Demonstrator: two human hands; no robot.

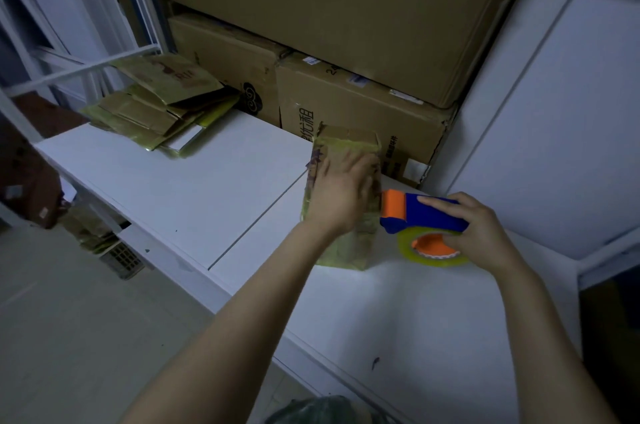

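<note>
A small cardboard box wrapped in yellowish tape [346, 243] lies on the white table [194, 188]. My left hand [341, 191] rests flat on top of it, fingers straight and pointing away from me. Just right of the box, my right hand [481, 229] grips a blue and orange tape dispenser [415, 212] that carries a roll of clear yellowish tape [433, 252]. The dispenser's orange front end touches the box's right side.
A pile of flattened, taped cardboard boxes [156, 105] lies at the table's far left. Large brown cartons [346, 25] are stacked against the back. A white cabinet [554, 112] stands on the right, a white metal frame [79, 67] on the left.
</note>
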